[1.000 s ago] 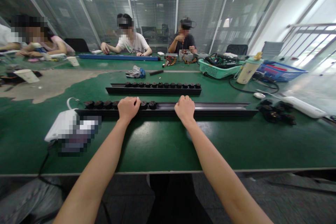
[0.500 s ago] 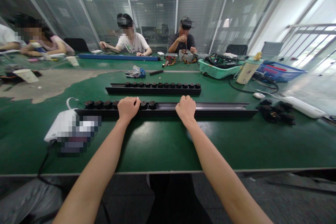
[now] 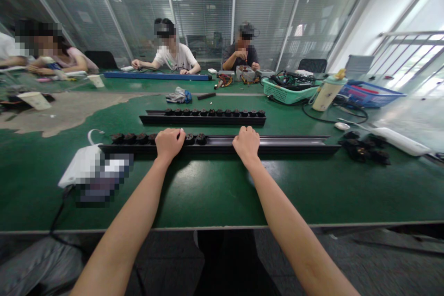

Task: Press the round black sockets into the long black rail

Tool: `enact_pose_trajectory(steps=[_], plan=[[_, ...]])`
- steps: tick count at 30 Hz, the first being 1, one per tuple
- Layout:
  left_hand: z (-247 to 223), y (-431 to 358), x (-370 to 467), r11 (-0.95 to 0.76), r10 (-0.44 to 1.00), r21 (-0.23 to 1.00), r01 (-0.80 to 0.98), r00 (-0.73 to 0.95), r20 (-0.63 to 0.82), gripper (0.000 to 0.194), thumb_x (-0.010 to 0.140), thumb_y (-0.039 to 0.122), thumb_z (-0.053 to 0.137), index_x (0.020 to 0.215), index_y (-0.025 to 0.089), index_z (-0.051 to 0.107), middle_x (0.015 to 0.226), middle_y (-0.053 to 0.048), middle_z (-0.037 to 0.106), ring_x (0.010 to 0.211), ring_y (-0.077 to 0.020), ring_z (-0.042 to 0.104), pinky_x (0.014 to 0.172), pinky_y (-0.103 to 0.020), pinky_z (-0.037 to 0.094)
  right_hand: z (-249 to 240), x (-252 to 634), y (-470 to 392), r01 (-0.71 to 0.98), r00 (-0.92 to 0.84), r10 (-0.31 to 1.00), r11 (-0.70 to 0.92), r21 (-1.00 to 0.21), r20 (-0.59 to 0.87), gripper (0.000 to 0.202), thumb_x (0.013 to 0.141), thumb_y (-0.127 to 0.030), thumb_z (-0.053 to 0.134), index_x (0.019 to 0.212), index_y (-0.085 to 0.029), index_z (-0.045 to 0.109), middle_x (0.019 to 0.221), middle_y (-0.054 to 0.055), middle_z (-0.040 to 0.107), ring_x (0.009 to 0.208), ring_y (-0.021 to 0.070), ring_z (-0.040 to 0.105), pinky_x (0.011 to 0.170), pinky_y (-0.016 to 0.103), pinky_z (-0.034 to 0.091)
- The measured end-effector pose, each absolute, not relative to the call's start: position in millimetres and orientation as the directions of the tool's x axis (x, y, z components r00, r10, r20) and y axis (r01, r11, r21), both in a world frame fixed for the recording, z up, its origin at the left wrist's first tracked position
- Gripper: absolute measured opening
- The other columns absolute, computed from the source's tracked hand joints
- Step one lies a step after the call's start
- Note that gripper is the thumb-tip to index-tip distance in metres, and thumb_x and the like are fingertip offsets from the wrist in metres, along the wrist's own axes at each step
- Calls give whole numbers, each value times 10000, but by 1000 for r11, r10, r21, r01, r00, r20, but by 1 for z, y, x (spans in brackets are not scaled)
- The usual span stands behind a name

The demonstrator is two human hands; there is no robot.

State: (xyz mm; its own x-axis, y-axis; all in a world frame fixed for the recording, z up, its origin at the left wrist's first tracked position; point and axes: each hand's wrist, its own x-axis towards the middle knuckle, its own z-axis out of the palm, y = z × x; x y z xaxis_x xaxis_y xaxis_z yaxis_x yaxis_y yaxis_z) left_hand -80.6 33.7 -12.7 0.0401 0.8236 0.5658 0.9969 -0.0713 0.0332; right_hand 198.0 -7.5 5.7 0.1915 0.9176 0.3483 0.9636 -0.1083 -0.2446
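A long black channel (image 3: 294, 149) lies across the green table in front of me. Its left part carries a row of black socket-like modules (image 3: 141, 138); the right part shows a bare, shiny inside. My left hand (image 3: 169, 143) is closed over the channel among the modules, hiding some of them. Farther right, my right hand (image 3: 247, 144) grips the same channel beyond the last module, its fingers curled over the far edge. Behind it lies a shorter black channel (image 3: 203, 120), filled with similar modules along most of its length.
A heap of loose black modules (image 3: 366, 148) lies off the channel's right end, near a white power strip (image 3: 402, 142). At left are a white box (image 3: 79, 164) and a blurred-out item (image 3: 104, 180). Baskets (image 3: 289, 94), a bottle (image 3: 328, 94) and gloves (image 3: 178, 95) stand farther back; co-workers sit opposite.
Both my hands and the two channels stay in place, apart from a very slight shift of my right hand. Across the table, a co-worker's hand has moved a little.
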Motion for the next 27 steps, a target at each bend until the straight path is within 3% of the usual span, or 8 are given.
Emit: enact_pose_trajectory(steps=[17, 27], plan=[[-13, 34, -81, -80, 830, 58, 995, 34, 557, 507, 1052, 411, 358, 788, 214, 743, 935, -154, 782, 878, -302, 683, 729, -390, 397, 9, 200, -7, 953, 230, 916, -144, -266, 329, 275, 980, -134, 506, 1167, -80, 700, 1220, 228, 710, 1153, 323, 683, 949, 397, 476], [-15, 37, -84, -87, 824, 41, 995, 48, 564, 526, 1056, 409, 345, 804, 197, 755, 932, -158, 786, 877, -308, 694, 720, -390, 400, 14, 208, -6, 981, 122, 968, -84, -176, 219, 341, 999, -81, 444, 1241, -68, 684, 1292, 253, 664, 1211, 327, 672, 985, 390, 496]])
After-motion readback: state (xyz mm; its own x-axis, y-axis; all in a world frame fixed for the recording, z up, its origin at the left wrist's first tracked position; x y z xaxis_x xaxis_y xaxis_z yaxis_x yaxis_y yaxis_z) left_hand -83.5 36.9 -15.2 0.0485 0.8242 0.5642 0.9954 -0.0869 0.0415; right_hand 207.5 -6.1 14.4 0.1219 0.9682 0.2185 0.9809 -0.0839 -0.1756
